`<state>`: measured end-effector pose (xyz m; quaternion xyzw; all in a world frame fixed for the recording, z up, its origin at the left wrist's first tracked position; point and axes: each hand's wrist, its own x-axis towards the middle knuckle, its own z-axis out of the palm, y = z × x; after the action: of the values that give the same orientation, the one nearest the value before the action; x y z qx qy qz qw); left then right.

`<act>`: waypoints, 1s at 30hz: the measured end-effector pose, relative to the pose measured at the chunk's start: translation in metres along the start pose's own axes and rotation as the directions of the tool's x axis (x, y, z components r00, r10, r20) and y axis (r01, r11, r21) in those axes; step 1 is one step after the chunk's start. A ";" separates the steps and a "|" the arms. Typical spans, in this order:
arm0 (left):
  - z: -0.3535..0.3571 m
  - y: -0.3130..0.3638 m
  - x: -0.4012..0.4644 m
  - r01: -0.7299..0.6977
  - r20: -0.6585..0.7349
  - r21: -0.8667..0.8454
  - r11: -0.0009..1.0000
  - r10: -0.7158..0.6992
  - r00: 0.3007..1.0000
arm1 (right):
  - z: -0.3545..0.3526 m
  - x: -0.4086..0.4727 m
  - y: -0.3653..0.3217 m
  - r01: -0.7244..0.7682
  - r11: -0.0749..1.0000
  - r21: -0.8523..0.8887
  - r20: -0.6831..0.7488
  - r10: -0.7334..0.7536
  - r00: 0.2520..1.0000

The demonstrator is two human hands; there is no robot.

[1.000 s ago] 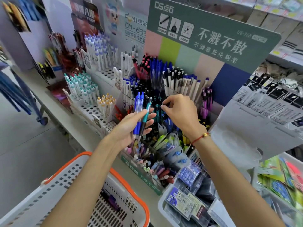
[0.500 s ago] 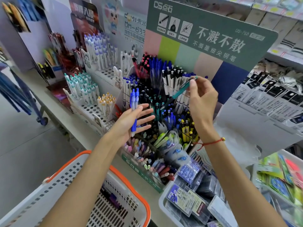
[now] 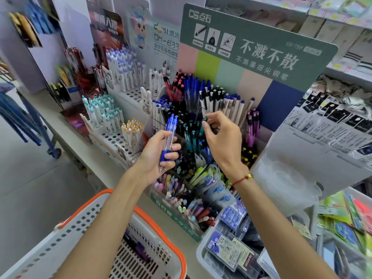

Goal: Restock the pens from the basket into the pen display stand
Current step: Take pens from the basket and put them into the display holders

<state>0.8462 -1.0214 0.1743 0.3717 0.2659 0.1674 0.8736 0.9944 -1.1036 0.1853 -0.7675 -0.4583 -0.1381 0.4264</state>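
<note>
Nearest the camera, white basket (image 3: 84,236) w/ orange rim sits just below the pen display stand (image 3: 201,150), a purple pen or two visible inside. Left hand (image 3: 159,156) up in front of the stand, fingers curled round two blue pens (image 3: 169,137), tips pointing up. Right hand (image 3: 223,141) beside it, over the stand's middle section, thumb & forefinger pinching the top of a teal pen (image 3: 205,119) standing among the other teal ones. Red string bracelet (image 3: 240,179) on that wrist. Behind the stand, green header card (image 3: 261,51) w/ white lettering; left of it, racks of white pens (image 3: 124,71).
</note>
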 end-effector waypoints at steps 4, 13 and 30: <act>0.004 -0.003 0.003 -0.038 -0.034 0.045 0.998 0.040 0.999 | -0.004 0.013 -0.001 0.042 0.953 -0.300 0.127 -0.004 0.992; 0.013 -0.005 0.001 -0.132 -0.021 0.281 0.951 0.144 0.989 | -0.016 0.020 -0.018 -0.097 0.980 -0.173 0.307 0.147 0.940; 0.012 0.026 0.016 -0.205 -0.063 0.290 0.935 0.232 0.971 | -0.012 0.089 -0.025 0.058 0.961 0.270 -0.255 0.014 0.967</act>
<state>0.8639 -1.0028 0.1953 0.5108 0.2860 0.2417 0.7739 1.0245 -1.0552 0.2588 -0.6715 -0.4232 -0.1751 0.5825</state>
